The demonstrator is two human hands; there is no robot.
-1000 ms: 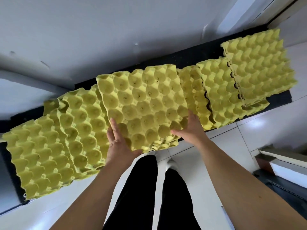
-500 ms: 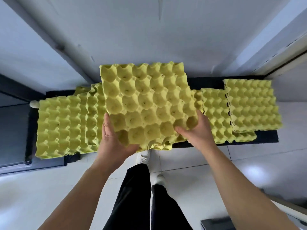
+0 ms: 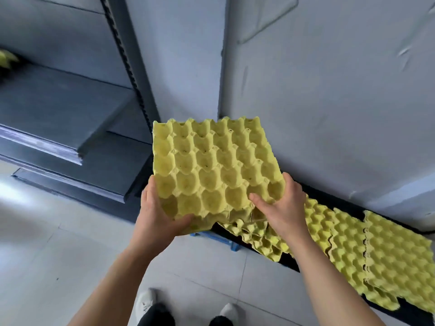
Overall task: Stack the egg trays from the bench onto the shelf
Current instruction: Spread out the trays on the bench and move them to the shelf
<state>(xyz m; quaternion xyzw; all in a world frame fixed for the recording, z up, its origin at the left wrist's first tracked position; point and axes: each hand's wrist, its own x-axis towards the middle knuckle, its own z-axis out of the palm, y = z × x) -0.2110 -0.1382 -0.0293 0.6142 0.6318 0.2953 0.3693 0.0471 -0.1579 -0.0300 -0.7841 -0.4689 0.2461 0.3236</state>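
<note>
A yellow egg tray (image 3: 211,165) is held in the air at the centre of the view, cups facing me, tilted slightly. My left hand (image 3: 156,212) grips its near left corner and my right hand (image 3: 282,208) grips its near right edge. More yellow egg trays (image 3: 367,255) lie overlapping in a row on the low black bench (image 3: 329,196) at the lower right. The dark grey shelf (image 3: 61,107) is at the left, its boards bare in front; a scrap of yellow (image 3: 6,58) shows at its far left edge.
A grey wall (image 3: 329,90) rises behind the bench. The shelf's perforated upright post (image 3: 127,62) stands between shelf and wall. White floor tiles (image 3: 58,255) and my shoes (image 3: 146,302) are below. A blue piece (image 3: 219,238) sticks out under the bench's left end.
The view has swung left from the bench toward the shelf. The held tray has come off the bench row and moved left with both hands still on it.
</note>
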